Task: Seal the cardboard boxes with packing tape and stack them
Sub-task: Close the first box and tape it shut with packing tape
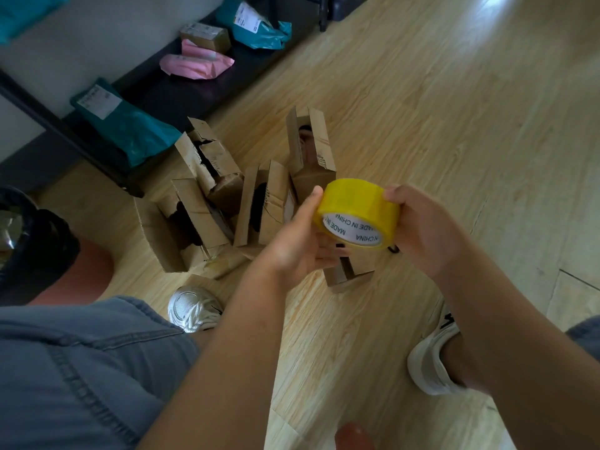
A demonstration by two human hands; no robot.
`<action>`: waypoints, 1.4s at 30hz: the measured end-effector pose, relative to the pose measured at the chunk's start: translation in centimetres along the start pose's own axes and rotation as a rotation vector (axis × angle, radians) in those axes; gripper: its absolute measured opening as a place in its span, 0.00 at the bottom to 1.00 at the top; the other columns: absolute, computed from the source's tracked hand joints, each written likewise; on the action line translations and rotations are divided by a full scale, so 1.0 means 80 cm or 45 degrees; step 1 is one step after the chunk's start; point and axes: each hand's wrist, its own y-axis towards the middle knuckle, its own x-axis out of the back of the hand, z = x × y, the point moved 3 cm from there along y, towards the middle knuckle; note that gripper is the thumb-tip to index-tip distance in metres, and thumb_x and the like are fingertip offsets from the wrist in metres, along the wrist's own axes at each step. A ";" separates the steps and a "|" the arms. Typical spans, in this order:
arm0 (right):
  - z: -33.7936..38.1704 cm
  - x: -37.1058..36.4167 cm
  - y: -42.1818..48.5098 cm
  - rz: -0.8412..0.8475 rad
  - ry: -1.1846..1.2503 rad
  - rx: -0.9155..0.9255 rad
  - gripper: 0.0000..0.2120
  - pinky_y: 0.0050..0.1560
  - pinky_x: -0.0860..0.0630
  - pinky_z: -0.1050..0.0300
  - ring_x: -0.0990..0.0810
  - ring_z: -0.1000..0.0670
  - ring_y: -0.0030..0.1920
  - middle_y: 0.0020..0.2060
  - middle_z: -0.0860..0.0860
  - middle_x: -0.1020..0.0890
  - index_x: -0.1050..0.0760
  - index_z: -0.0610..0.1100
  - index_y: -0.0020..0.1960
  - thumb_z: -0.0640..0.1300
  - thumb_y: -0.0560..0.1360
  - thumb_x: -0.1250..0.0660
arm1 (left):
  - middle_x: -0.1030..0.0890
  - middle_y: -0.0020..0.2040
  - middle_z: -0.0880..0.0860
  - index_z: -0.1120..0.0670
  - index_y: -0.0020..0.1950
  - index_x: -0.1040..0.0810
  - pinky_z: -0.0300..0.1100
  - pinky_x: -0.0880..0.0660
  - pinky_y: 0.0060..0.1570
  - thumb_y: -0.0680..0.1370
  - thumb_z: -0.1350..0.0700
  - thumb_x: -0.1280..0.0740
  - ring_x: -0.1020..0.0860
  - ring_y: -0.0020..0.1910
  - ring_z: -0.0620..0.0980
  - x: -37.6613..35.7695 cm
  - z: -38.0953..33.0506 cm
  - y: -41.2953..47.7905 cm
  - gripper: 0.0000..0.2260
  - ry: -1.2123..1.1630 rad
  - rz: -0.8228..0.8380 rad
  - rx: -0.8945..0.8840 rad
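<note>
Both hands hold the yellow tape roll above the wooden floor. The left hand curls round its left side, and the right hand has its fingers clamped on the right side. Open cardboard boxes stand just beyond, leftward.

Parcels and shoes around a pale wood-plank floor

A dark low shelf crosses the upper left of the frame, bearing a teal plastic mailer bag, pink plastic mailer bags and a second teal bag. Two white sneakers stand on the floor at the lower middle and lower right.
</note>
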 end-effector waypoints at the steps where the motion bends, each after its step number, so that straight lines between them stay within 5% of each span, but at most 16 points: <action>1: 0.000 0.001 0.001 0.008 -0.139 0.016 0.11 0.49 0.29 0.47 0.25 0.44 0.47 0.44 0.43 0.26 0.25 0.42 0.46 0.49 0.69 0.32 | 0.16 0.57 0.57 0.52 0.63 0.21 0.52 0.29 0.65 0.77 0.29 0.49 0.18 0.57 0.56 -0.002 0.002 0.002 0.33 0.008 -0.022 -0.015; 5: 0.001 0.003 -0.001 0.020 -0.593 0.089 0.10 0.55 0.29 0.49 0.22 0.52 0.47 0.36 0.55 0.19 0.16 0.53 0.39 0.44 0.74 0.34 | 0.15 0.49 0.50 0.49 0.55 0.20 0.40 0.29 0.54 0.80 0.33 0.47 0.19 0.52 0.46 0.003 -0.008 0.003 0.24 0.102 -0.240 -0.187; 8: -0.002 -0.007 -0.003 0.069 -0.637 0.044 0.06 0.49 0.30 0.53 0.24 0.53 0.44 0.37 0.54 0.21 0.17 0.49 0.43 0.47 0.72 0.33 | 0.19 0.54 0.49 0.50 0.61 0.24 0.43 0.28 0.55 0.79 0.33 0.43 0.21 0.55 0.46 0.005 -0.012 0.008 0.25 0.276 -0.282 -0.290; 12: -0.006 -0.020 0.004 -0.038 -0.607 -0.070 0.16 0.45 0.30 0.51 0.25 0.48 0.45 0.44 0.49 0.22 0.19 0.49 0.45 0.54 0.61 0.34 | 0.19 0.51 0.47 0.49 0.61 0.24 0.46 0.25 0.55 0.76 0.32 0.41 0.21 0.51 0.44 0.001 -0.015 0.005 0.25 0.358 -0.349 -0.450; 18: -0.012 -0.023 0.008 -0.023 -0.553 0.000 0.22 0.59 0.27 0.35 0.23 0.36 0.57 0.48 0.45 0.21 0.19 0.51 0.43 0.56 0.52 0.34 | 0.19 0.52 0.47 0.46 0.61 0.25 0.55 0.24 0.59 0.71 0.29 0.42 0.20 0.53 0.48 0.002 -0.022 0.004 0.28 0.388 -0.393 -0.452; 28: -0.014 -0.028 0.004 0.080 -0.512 0.086 0.12 0.53 0.28 0.43 0.24 0.44 0.49 0.41 0.48 0.21 0.21 0.49 0.39 0.54 0.59 0.34 | 0.19 0.50 0.45 0.47 0.61 0.24 0.49 0.23 0.56 0.78 0.33 0.41 0.20 0.51 0.46 0.008 -0.024 0.006 0.22 0.448 -0.442 -0.441; 36: -0.015 -0.031 0.001 -0.009 -0.429 0.107 0.02 0.46 0.35 0.46 0.31 0.45 0.43 0.35 0.49 0.30 0.32 0.49 0.31 0.45 0.61 0.38 | 0.20 0.50 0.45 0.47 0.63 0.25 0.45 0.25 0.48 0.77 0.32 0.41 0.21 0.50 0.45 0.005 -0.025 0.002 0.24 0.485 -0.445 -0.422; 39: -0.017 -0.027 0.003 0.041 -0.432 0.106 0.03 0.48 0.33 0.44 0.29 0.44 0.45 0.37 0.47 0.28 0.29 0.48 0.33 0.46 0.61 0.37 | 0.20 0.50 0.45 0.49 0.64 0.25 0.40 0.28 0.45 0.79 0.35 0.41 0.22 0.50 0.43 0.006 -0.028 0.001 0.23 0.460 -0.432 -0.416; 42: -0.011 -0.027 0.005 0.133 -0.494 0.057 0.17 0.58 0.26 0.39 0.23 0.38 0.56 0.50 0.41 0.20 0.19 0.47 0.47 0.50 0.60 0.33 | 0.19 0.51 0.49 0.51 0.62 0.24 0.44 0.25 0.52 0.76 0.30 0.41 0.20 0.53 0.47 0.010 -0.029 0.002 0.28 0.377 -0.407 -0.409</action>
